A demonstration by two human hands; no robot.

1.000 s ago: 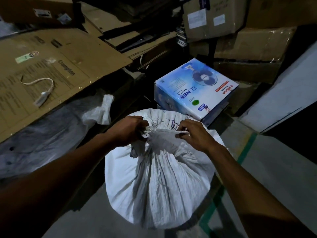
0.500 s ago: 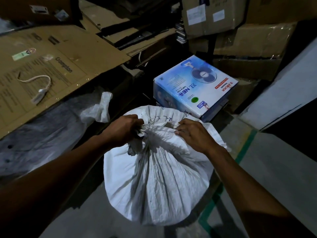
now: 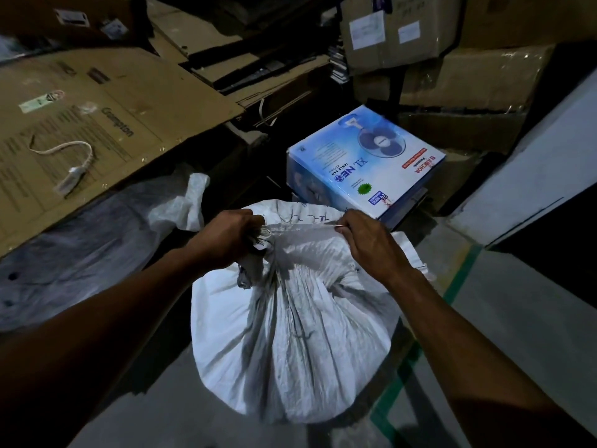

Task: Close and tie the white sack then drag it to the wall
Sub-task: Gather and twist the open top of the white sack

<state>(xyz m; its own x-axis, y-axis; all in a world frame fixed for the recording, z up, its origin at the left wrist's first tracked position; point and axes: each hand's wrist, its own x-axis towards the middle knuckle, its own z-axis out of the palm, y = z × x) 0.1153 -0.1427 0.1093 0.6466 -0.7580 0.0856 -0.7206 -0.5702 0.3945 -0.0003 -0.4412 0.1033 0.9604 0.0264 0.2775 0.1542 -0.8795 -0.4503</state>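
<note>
A full white woven sack (image 3: 290, 344) stands on the grey floor in the middle of the view, its top gathered into folds. My left hand (image 3: 226, 240) is closed around the bunched neck on the left side. My right hand (image 3: 368, 244) pinches the upper edge of the sack's mouth and holds it stretched out to the right. A taut band of fabric runs between the two hands. The sack's contents are hidden.
A blue fan box (image 3: 365, 163) lies just behind the sack. Flattened cardboard (image 3: 97, 118) with a white cord (image 3: 71, 156) covers the left. Clear plastic wrapping (image 3: 80, 247) lies below it. Stacked cartons (image 3: 478, 76) stand behind; a white wall panel (image 3: 542, 169) is at right. A green floor line (image 3: 397, 379) runs nearby.
My hands have drawn apart, the right one moving right and pulling the sack's top edge taut. The left hand keeps its grip on the neck.
</note>
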